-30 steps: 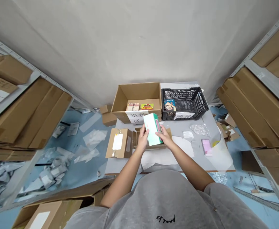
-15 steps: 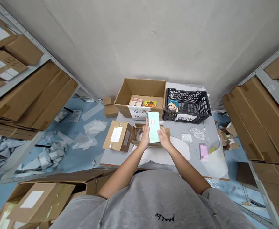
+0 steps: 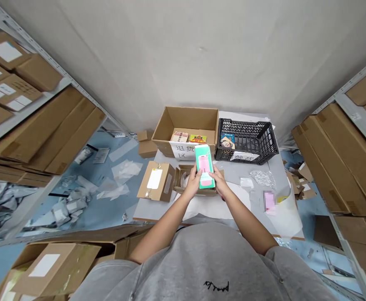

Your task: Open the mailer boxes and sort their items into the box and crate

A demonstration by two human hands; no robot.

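I hold a small green box with a pink picture on its face (image 3: 204, 166) upright in both hands above the grey table (image 3: 258, 196). My left hand (image 3: 193, 184) grips its lower left edge and my right hand (image 3: 219, 184) grips its lower right edge. Right under the box lies a small opened cardboard carton (image 3: 183, 180). Behind it stand an open cardboard box (image 3: 186, 121) with several small packs inside and a black plastic crate (image 3: 248, 136) holding one pack.
A closed flat carton with a white label (image 3: 155, 181) lies left of my hands. Clear plastic wrap (image 3: 263, 176) and a pink item (image 3: 268, 199) lie on the table's right. Shelves of cardboard boxes flank both sides. Plastic scraps litter the blue floor at left.
I turned the box in my hands, so its pink front face shows now instead of the pale green side. The view shifted slightly.
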